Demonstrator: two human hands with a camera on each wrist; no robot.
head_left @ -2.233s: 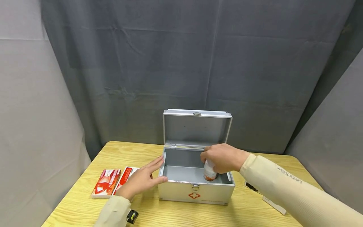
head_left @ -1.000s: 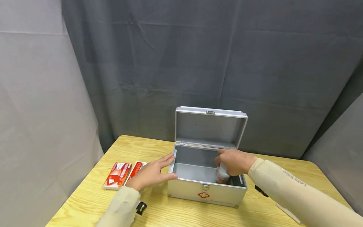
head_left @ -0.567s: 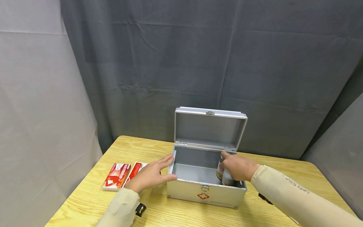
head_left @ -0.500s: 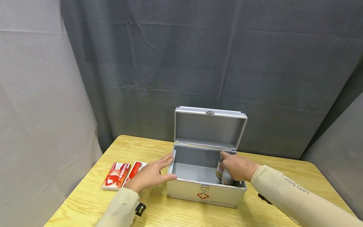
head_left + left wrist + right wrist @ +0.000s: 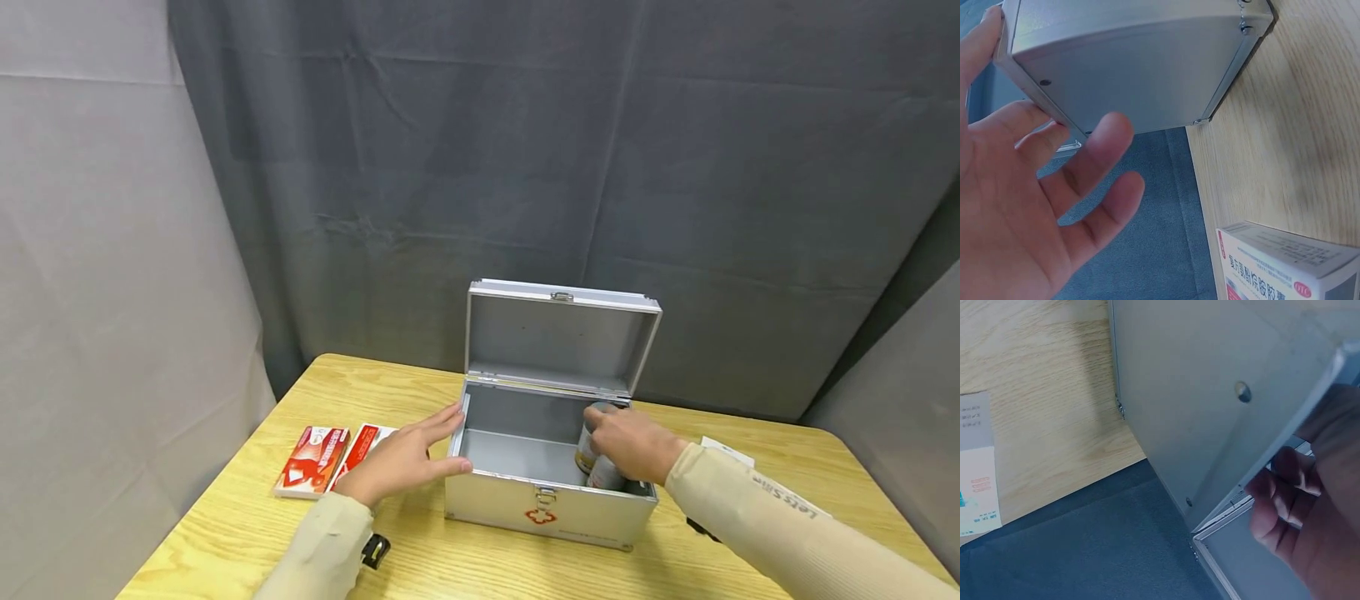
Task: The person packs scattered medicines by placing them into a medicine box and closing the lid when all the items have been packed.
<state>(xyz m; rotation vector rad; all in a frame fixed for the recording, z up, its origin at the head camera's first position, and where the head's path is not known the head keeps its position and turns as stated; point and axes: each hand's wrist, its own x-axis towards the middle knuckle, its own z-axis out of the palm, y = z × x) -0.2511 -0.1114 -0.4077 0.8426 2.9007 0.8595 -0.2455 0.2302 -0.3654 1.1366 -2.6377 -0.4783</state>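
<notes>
A silver first-aid case (image 5: 540,510) stands on the table with its lid (image 5: 558,342) raised. My left hand (image 5: 401,462) rests fingertips on the left rim, thumb near the front edge; its fingers are extended. Inside the right end are two bottles, a grey-topped bottle (image 5: 585,452) towards the back and a pale bottle (image 5: 606,475) near the front wall. My right hand (image 5: 637,442) lies over them, a fingertip at the grey top. Its fingers look bent in the right wrist view, partly behind the case wall (image 5: 1197,400); whether they grip a bottle is hidden.
Left of the case lie a red-and-white carton (image 5: 313,461) and a second red-and-white carton (image 5: 363,446), partly behind my left hand. A white carton (image 5: 727,451) lies on the right, partly behind my sleeve. Grey curtains (image 5: 420,183) hang beyond the wooden table (image 5: 397,383).
My right hand carried a white bottle into the case's right end, where two bottles now show. Its fingers have shifted slightly, showing more of the grey top. My left hand stayed on the rim.
</notes>
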